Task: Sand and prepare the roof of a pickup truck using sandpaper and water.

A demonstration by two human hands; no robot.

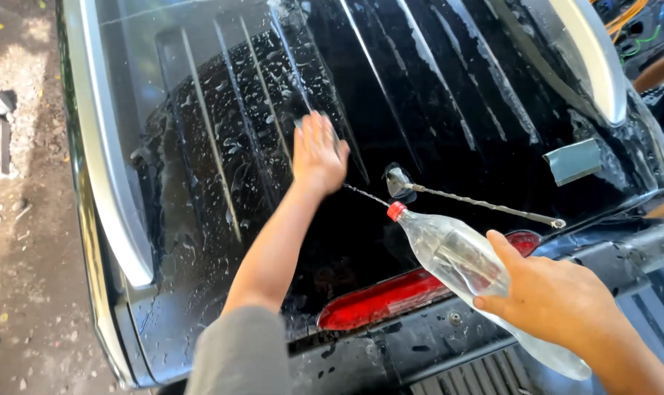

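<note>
Water streams thinly from one clear plastic bottle (463,271) with a red cap (396,211), its body clamped in the fingers of the right hand (559,296) and tilted cap-first toward the left hand (319,152). Left fingers (311,128) lie together, flat on the wet dark rear window (419,88), wide glass open all around them. One wiper arm (485,205) lies just right of that hand. One red brake light (390,296) sits below, under the bottle. Bottle holds little water.
</note>
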